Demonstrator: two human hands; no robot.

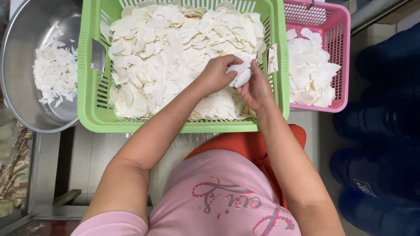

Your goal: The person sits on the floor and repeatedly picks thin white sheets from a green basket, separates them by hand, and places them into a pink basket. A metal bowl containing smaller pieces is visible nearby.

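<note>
A green plastic basket in front of me is heaped with several thin white slices. Both my hands hover over its right side. My left hand and my right hand meet on one small stack of white slices, fingers closed around it from either side. Both forearms reach in from the bottom of the view over my pink shirt.
A pink basket at the right holds more white slices. At the left, a round metal bowl contains smaller white pieces. Dark blue drums stand at the right. A metal frame lies below the bowl.
</note>
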